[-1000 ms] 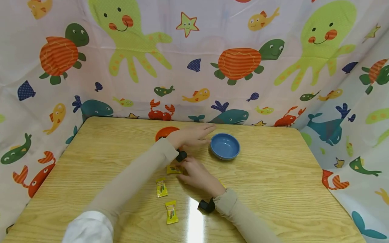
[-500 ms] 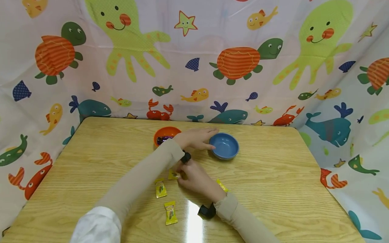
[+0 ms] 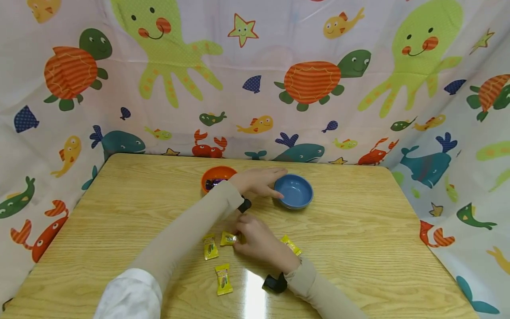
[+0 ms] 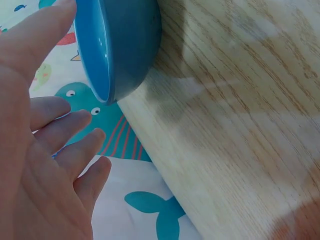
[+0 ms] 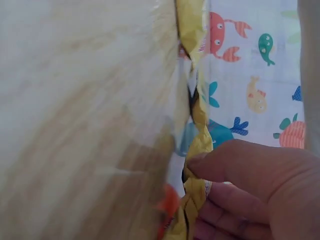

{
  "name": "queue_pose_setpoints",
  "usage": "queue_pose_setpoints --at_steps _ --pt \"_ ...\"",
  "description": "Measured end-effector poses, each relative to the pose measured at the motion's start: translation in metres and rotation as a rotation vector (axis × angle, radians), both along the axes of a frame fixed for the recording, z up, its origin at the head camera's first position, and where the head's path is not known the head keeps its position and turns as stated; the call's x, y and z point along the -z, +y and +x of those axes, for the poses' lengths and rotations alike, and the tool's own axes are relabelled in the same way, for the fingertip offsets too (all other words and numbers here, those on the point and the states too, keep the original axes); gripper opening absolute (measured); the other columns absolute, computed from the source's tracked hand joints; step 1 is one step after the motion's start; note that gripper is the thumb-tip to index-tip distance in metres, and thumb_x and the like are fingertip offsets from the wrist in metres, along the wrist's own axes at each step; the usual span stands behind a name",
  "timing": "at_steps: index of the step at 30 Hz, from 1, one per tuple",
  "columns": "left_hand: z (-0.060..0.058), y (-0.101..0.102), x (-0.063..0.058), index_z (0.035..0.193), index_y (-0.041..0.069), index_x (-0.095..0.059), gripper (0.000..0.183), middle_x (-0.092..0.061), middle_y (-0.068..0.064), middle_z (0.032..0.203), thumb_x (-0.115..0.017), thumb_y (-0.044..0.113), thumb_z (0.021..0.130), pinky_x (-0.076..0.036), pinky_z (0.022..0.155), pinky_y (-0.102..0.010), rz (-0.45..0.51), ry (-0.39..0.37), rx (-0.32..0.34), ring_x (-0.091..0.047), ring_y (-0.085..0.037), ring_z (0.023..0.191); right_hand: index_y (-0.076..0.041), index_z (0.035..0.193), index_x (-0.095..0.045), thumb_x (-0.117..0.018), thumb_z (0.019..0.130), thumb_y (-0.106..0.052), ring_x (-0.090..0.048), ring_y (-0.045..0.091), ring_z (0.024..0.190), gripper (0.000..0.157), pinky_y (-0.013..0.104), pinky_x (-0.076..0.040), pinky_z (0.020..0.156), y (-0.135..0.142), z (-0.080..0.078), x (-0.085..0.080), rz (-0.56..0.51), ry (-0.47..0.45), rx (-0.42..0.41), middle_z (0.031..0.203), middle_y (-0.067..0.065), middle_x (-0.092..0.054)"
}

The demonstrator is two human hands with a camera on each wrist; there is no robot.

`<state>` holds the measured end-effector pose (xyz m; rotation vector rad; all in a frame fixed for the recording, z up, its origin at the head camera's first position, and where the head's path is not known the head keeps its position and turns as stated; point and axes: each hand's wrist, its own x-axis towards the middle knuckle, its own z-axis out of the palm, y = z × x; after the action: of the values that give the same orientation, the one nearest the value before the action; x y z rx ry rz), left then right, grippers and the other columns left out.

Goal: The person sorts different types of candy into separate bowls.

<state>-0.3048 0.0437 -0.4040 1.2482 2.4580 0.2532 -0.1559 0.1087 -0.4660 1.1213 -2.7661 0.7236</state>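
Since a second ago, the left hand [image 3: 259,181] has shifted right, its thumb now at the rim of a round, glossy blue bowl [image 3: 296,191], fingers loosely extended. The right hand [image 3: 259,237] has drawn a small yellow printed packet [image 3: 228,239] nearer the person, seemingly pinching it just beside a second yellow packet [image 3: 210,247]; both hands appear engaged.

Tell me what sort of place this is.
Probably an indoor corner set up for filming tabletop work: a sea-animal-print curtain hangs behind a wood-grain table, and a black wrist camera is worn.
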Motion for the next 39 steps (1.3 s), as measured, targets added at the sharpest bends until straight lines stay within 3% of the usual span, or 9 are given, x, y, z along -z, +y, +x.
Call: queue_pose_setpoints --at_steps 4,9,19,29,39 --pt "-0.003 -0.002 0.004 0.16 0.011 -0.015 0.09 -0.016 -0.005 0.165 -0.06 0.054 0.095 -0.016 0.121 -0.038 0.017 -0.006 0.005 -0.016 -0.019 0.151 -0.008 0.096 -0.073 -0.077 0.081 -0.012 -0.057 0.01 0.089 0.016 0.021 -0.051 0.077 0.006 0.005 -0.011 0.012 -0.067 -0.031 0.098 0.0 -0.062" --pt "-0.003 -0.007 0.015 0.161 0.011 -0.008 0.089 -0.009 -0.006 0.166 -0.055 0.054 0.098 -0.012 0.122 -0.037 0.078 -0.077 0.021 -0.01 -0.019 0.152 -0.008 0.095 -0.073 -0.077 0.081 -0.01 -0.058 0.008 0.084 0.014 0.018 -0.05 0.074 0.02 0.012 -0.029 0.016 -0.145 -0.07 0.096 -0.001 -0.063" --pt "0.004 -0.012 0.041 0.16 0.009 0.0 0.095 0.004 -0.009 0.167 -0.05 0.06 0.097 -0.01 0.122 -0.036 0.161 -0.11 0.032 0.001 -0.017 0.152 -0.008 0.096 -0.074 -0.079 0.082 -0.008 -0.061 0.011 0.086 0.015 0.026 -0.054 0.077 0.051 0.02 -0.055 -0.035 -0.198 -0.057 0.095 -0.001 -0.065" --pt "0.007 -0.014 0.049 0.159 0.007 0.0 0.082 0.003 -0.011 0.166 -0.041 0.051 0.104 -0.01 0.122 -0.036 0.222 -0.096 0.011 -0.001 -0.019 0.152 -0.006 0.097 -0.073 -0.08 0.08 -0.003 -0.064 0.018 0.092 0.019 0.04 -0.056 0.079 0.089 -0.001 -0.073 -0.182 -0.102 -0.019 0.098 0.003 -0.067" --pt "0.003 -0.012 0.058 0.159 0.006 -0.001 0.081 0.002 -0.009 0.167 -0.046 0.045 0.104 -0.01 0.122 -0.034 0.256 -0.116 -0.015 -0.002 -0.017 0.152 -0.007 0.101 -0.074 -0.078 0.084 -0.004 -0.062 0.02 0.092 0.017 0.04 -0.054 0.081 0.123 -0.026 -0.081 -0.207 -0.178 0.152 0.097 0.001 -0.066"
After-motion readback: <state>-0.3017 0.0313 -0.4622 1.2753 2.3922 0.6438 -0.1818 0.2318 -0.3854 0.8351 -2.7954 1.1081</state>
